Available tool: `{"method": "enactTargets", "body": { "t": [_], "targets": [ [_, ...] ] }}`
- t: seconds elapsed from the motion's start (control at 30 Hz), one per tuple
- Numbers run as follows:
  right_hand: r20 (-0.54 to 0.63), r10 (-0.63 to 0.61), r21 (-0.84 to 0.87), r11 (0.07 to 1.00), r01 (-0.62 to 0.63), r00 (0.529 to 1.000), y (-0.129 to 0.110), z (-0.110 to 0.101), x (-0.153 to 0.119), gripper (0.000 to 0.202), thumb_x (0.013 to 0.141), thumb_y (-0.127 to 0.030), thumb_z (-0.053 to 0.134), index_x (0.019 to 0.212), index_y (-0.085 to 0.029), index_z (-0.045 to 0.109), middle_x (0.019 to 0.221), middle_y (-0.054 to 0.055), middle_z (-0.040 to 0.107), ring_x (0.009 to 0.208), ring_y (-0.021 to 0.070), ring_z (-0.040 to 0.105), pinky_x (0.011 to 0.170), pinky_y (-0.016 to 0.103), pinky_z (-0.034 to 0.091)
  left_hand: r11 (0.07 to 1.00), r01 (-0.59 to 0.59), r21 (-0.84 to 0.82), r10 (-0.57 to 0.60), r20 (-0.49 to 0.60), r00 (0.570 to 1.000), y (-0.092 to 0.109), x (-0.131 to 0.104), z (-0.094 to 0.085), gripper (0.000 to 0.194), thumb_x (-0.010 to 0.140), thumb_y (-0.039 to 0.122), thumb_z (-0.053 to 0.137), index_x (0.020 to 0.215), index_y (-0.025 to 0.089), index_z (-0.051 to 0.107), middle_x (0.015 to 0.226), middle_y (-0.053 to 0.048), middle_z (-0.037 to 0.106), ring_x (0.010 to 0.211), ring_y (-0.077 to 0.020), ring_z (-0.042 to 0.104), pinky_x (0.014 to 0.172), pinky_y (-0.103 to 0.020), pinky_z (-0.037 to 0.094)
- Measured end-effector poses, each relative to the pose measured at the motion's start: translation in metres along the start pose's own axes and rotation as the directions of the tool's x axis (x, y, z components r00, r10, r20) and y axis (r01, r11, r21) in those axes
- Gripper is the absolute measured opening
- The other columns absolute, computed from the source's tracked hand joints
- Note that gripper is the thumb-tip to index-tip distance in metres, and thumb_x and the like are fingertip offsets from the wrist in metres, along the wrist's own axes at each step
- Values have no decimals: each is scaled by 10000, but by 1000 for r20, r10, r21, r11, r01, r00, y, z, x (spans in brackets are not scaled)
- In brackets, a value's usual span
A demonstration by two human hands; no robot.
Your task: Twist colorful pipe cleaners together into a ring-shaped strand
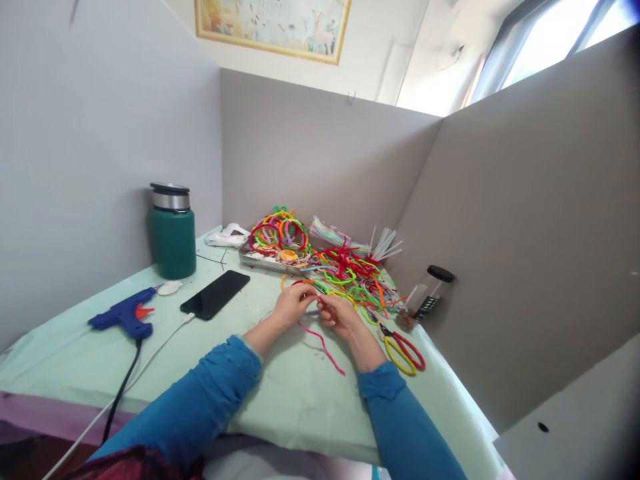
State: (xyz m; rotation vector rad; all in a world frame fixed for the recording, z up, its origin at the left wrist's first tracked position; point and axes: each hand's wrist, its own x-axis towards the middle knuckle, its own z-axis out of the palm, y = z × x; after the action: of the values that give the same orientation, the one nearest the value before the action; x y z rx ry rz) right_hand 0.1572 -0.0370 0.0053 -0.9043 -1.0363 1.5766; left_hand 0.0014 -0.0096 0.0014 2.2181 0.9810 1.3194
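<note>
My left hand (294, 305) and my right hand (341, 319) meet over the middle of the table, fingertips pinched together. A bit of pink shows between them. The pink pipe cleaner (325, 348) trails below the hands towards the lower right, its near end loose above or on the cloth. How it runs between the fingers is partly hidden. Just behind the hands lies a tangled heap of coloured pipe cleaners (350, 267). Scissors (404, 353) with one red and one yellow handle rest to the right of my right hand.
A metal tray (270, 264) at the back holds pipe-cleaner rings and scraps. On the left are a green flask (174, 241), a blue glue gun (125, 315) and a black phone (216, 294) with a white cable. A clear jar (429, 293) stands by the right partition (525, 233).
</note>
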Motion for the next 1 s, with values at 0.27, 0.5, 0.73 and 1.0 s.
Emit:
{"method": "enactTargets", "body": {
  "t": [0.27,0.5,0.73,1.0],
  "targets": [
    [29,99,69,993,-101,995,-1,-3,2,168,651,-229,697,700,-132,570,561,-38,500,389,14,348,326,139,180,994,-74,83,75,-8,997,-2,-2,1,110,794,185,549,790,170,658,769,-21,629,685,-110,520,666,-219,382],
    [-22,-32,7,999,32,999,6,2,4,198,624,-246,711,637,-162,531,519,-61,435,397,24,306,351,161,177,999,26,45,-26,-1,1000,3,-2,2,113,776,211,537,737,159,629,701,-14,611,609,-103,487,593,-220,358],
    [-105,-490,-491,782,383,865,14,10,5,120,721,-283,579,660,-189,534,519,-50,447,461,88,367,444,222,292,822,410,-395,-388,138,911,-1,3,3,122,667,253,612,637,145,565,525,24,538,430,-71,387,452,-215,285],
    [180,-747,-816,250,521,640,10,9,-2,137,823,-282,490,743,-194,559,726,20,540,684,148,484,644,276,372,354,644,-678,-449,481,753,0,2,-4,213,599,264,709,660,133,552,488,36,494,339,-22,256,372,-209,181]
  ]
}}
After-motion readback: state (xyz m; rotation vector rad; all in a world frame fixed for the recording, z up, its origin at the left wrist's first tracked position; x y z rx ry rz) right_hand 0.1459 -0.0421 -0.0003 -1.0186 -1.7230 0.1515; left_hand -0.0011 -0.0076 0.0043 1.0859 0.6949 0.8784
